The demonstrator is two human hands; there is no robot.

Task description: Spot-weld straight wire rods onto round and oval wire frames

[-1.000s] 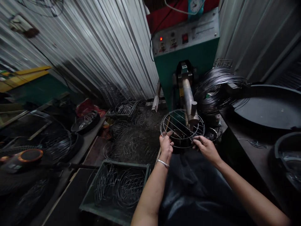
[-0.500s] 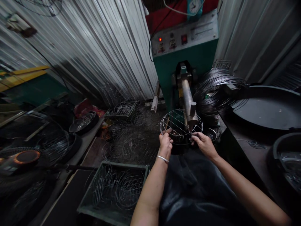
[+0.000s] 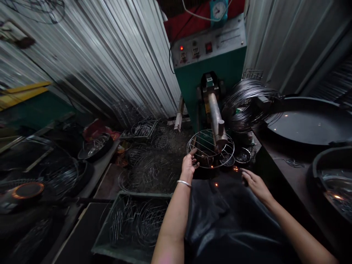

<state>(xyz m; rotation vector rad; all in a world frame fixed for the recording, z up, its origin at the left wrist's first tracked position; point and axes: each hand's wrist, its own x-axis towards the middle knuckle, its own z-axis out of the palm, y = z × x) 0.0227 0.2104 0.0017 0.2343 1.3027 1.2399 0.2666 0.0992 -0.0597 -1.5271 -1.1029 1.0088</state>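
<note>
My left hand (image 3: 189,165) is closed on the near left rim of a round wire rack (image 3: 208,143) with parallel cross wires. The rack lies level under the electrode arm (image 3: 216,113) of a spot welder (image 3: 189,84), whose tip comes down near the rack's right side. Away from the rack, at its lower right, my right hand (image 3: 257,186) hangs over the black apron (image 3: 220,220). Its fingers are partly stretched out, and I see nothing in them. Bright sparks (image 3: 235,168) fly between the rack and my right hand.
A green crate (image 3: 121,253) of wire pieces stands at the lower left. To the right are a wire coil (image 3: 247,102), a wide shallow pan (image 3: 308,126) and a dark tub (image 3: 316,172). A small dish (image 3: 243,155) sits below the welder arm.
My right hand has left the rack's rim and moved down to the right. Sparks have appeared. The left hand still holds the rack, and the whole view has shifted slightly.
</note>
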